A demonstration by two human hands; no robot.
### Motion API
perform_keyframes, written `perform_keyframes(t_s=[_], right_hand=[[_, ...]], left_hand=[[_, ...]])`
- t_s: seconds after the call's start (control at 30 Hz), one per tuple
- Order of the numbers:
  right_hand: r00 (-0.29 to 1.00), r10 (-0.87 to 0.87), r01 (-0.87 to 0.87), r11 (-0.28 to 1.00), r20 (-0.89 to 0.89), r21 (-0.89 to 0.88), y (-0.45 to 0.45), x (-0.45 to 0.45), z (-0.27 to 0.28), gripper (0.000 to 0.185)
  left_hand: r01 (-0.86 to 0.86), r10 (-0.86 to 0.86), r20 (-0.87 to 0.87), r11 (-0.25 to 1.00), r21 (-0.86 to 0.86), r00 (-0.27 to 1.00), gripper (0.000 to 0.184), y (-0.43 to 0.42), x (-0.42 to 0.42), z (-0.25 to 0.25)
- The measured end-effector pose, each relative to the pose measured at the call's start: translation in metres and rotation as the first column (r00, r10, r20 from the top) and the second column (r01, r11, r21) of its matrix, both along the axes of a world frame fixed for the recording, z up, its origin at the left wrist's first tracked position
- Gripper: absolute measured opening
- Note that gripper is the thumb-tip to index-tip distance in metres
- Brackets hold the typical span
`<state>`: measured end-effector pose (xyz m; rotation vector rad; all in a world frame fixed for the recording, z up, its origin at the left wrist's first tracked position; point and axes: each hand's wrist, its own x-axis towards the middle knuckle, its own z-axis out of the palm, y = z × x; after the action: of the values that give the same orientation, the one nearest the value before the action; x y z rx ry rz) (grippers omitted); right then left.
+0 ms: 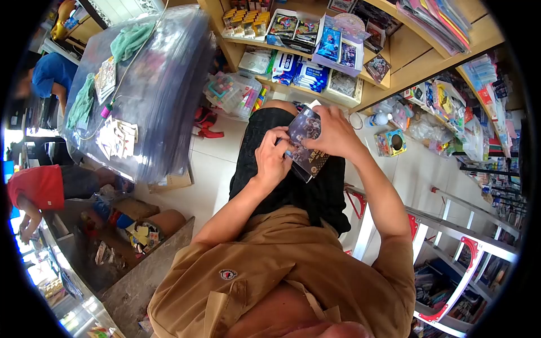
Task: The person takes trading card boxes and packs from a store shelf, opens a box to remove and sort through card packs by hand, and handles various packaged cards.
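Note:
A dark, flat printed item (308,141), like a notebook or thin box with figures and gold lettering, is held tilted above my lap. My left hand (273,156) is closed at its left edge, fingers curled against the cover. At the upper right corner, my right hand (333,133) grips it, with the thumb across the front and the fingers over the far edge. A bit of white shows behind its top, partly hidden by my right fingers. I cannot tell whether it is one piece or several stacked together.
Wooden shelves (414,73) with boxed goods stand ahead. To the left is a stack of clear plastic sheets (169,84) bearing green cloths and cards. A clear tub of markers (228,93) sits on the floor. A stepladder (451,231) stands right; two people are at left.

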<state>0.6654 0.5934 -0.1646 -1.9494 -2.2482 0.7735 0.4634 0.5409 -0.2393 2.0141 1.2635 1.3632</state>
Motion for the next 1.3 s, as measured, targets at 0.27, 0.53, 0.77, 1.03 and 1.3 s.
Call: perform_keyframes(t_s=[0.27,0.53,0.77,1.03,1.3], right_hand=[[0.996,-0.055,0.047,0.993,-0.066,-0.106,0.009,0.004,-0.013,0.103],[0.991,-0.035,0.027,0.997,-0.125,-0.068,0.015,0.012,-0.035,0.101],[0.985,-0.077,0.069,0.996,-0.156,-0.053,0.016,0.009,-0.047,0.098],[0.981,-0.131,0.118,0.989,-0.140,-0.093,0.017,0.001,-0.042,0.097],[0.985,-0.116,0.107,0.991,-0.126,-0.075,0.016,-0.002,-0.043,0.099]], left_hand=[[-0.037,0.047,0.100,0.995,-0.097,0.994,0.031,0.000,0.003,-0.006],[-0.035,0.047,0.101,0.993,-0.117,0.994,0.032,0.000,0.004,-0.010],[-0.010,0.023,0.103,0.991,-0.130,0.994,0.031,0.000,0.006,-0.012],[-0.022,0.029,0.064,0.994,-0.111,0.998,0.028,0.000,0.007,-0.014],[0.002,0.000,0.019,0.996,-0.087,1.000,0.027,-0.001,0.004,-0.010]])
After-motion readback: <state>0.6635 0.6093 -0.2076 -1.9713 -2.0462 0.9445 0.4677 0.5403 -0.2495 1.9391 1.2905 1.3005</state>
